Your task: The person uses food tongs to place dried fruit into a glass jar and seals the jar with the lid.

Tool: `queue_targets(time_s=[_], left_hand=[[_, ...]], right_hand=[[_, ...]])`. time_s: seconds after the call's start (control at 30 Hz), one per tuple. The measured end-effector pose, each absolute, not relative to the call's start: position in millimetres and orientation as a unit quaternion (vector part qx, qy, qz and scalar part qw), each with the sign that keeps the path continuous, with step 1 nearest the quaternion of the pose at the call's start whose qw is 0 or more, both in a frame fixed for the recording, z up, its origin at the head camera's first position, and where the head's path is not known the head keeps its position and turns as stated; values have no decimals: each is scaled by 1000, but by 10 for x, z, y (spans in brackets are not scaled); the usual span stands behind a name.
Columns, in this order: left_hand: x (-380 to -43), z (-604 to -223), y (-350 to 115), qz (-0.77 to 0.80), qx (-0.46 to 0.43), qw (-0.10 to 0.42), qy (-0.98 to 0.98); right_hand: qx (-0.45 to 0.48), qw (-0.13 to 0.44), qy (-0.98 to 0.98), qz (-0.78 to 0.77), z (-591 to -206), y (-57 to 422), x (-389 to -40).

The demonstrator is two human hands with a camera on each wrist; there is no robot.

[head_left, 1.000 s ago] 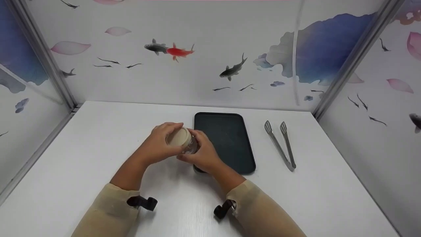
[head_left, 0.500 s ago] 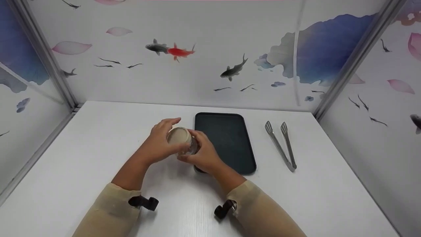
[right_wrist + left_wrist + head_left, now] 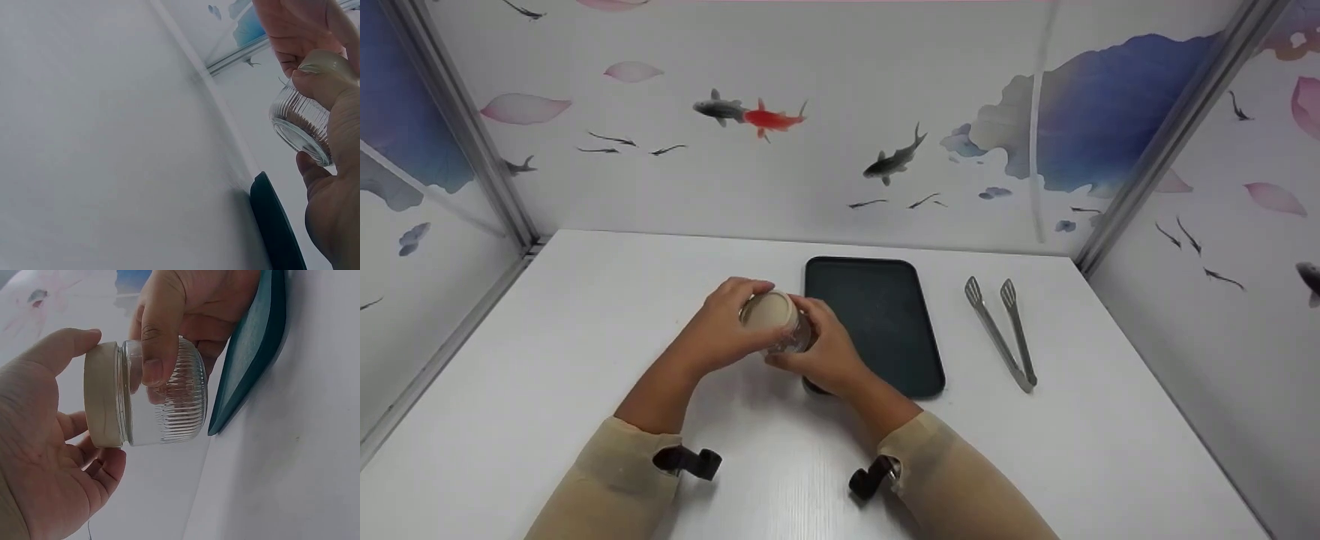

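Note:
Both hands hold a clear ribbed glass jar (image 3: pixel 185 417) with a beige lid (image 3: pixel 769 311), just left of a dark tray in the head view. My left hand (image 3: pixel 722 331) spans the lid, thumb on one side and fingers around the other. Around the glass body curl the thumb and fingers of my right hand (image 3: pixel 831 349). The jar is raised over the table and tilted, its lid toward my left palm. Through the glass, the left wrist view shows only the right hand's fingers behind.
The dark rectangular tray (image 3: pixel 870 322) lies flat on the white table (image 3: pixel 622 300), partly behind the right hand. Metal tongs (image 3: pixel 997 336) lie spread to its right. White printed panels (image 3: pixel 810 187) enclose the table at the back and both sides.
Half a second ago the left fingers were lifted away from the lid's far edge; now they are back against it. The right hand and jar stay in nearly the same place.

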State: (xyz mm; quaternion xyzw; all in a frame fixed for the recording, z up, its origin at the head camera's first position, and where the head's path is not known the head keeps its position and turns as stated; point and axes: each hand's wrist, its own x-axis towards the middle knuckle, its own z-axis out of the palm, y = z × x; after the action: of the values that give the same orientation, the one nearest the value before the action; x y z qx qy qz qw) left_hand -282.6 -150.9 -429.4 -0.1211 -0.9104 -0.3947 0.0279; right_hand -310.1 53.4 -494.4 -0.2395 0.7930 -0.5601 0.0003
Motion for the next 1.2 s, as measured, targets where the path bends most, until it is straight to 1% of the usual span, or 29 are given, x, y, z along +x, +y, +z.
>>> queue_targets(time_s=[0.2,0.37,0.5,0.7,0.77,1.03,1.2], left_hand=[[-2819,-4297,-1532,-407,-172,23,-897],[-2824,-4315,-1528,-419,-187,13,-888],[-2835,-4322,-1524,-428,-171,12,-887],[-2860,-4327,-1538,-418,-98,19,-903],[-2865,-4332,-1542,-412,-89,20,-907],[-2840,-4327,-1515,-403,-136,34,-904],[-2839,-4337,-1536,-416,-166,28,-894]], right_hand=[[-235,2,799,-554,-4952,540,-3108],[-239,1,801,-549,-4955,546,-3102],[-241,-1,799,-551,-4948,542,-3102],[-230,4,800,-555,-4938,533,-3097],[-229,5,800,-554,-4938,534,-3097],[-229,1,799,-556,-4964,538,-3122],[-236,2,798,-554,-4965,541,-3118]])
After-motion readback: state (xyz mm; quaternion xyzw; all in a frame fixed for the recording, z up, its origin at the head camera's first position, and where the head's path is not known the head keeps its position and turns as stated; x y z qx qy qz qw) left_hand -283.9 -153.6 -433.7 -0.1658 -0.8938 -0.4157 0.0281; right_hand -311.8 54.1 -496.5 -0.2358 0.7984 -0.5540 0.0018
